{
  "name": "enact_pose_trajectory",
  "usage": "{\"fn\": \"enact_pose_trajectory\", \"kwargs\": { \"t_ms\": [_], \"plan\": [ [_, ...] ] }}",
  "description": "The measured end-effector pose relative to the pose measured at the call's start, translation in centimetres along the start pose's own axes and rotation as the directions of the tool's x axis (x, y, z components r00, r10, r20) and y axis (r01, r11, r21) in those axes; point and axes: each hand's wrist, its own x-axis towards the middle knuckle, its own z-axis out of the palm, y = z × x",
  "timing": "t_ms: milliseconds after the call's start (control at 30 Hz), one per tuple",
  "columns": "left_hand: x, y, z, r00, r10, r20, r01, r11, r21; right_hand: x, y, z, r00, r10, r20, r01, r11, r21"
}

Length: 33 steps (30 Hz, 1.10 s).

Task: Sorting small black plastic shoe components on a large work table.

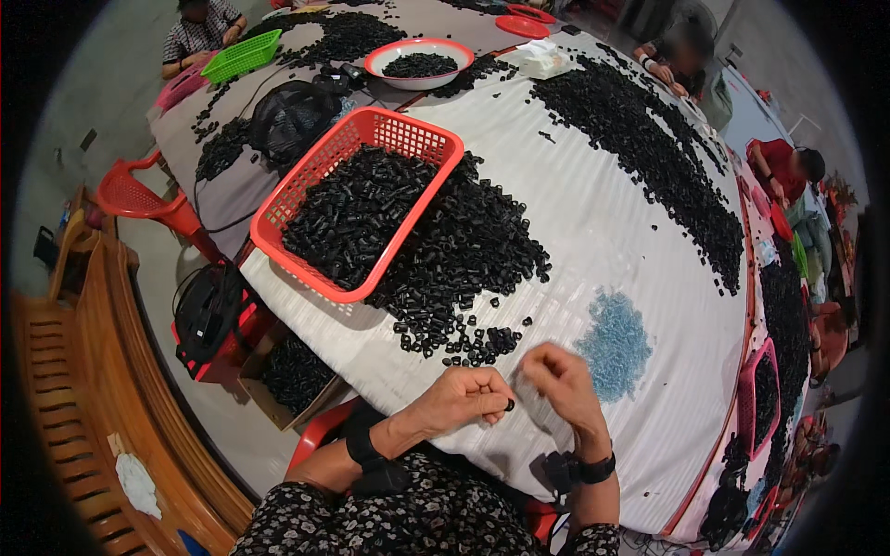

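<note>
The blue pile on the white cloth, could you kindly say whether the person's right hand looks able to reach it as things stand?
Probably yes: the blue pile lies close beside the right hand, with nothing visible standing between them, though whether that hand holds something is unclear.

Left of the frame's centre, a basket [408, 132] of parts [357, 213] stands on the table [593, 232], a heap [473, 250] along its right side. A second pile [615, 345] lies right of centre, a bowl [413, 83] upper centre, a bench [125, 361] lower left.
</note>
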Motion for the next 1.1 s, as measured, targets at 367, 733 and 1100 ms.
{"fn": "enact_pose_trajectory", "kwargs": {
  "t_ms": [367,733,1100],
  "plan": [
    [-0.3,-0.4,-0.4,0.995,0.025,-0.094,-0.022,0.999,0.033,4.6,2.3,1.3,0.905,-0.369,-0.211,0.088,0.648,-0.756],
    [-0.1,-0.4,-1.3,0.964,0.125,-0.233,-0.119,0.992,0.04,2.0,2.0,1.2,0.981,-0.073,-0.181,0.074,0.997,-0.005],
    [0.1,-0.6,-1.1,0.97,0.103,-0.219,-0.098,0.995,0.032,-0.3,0.6,2.3,0.999,-0.033,0.035,0.018,0.934,0.357]
  ]
}}
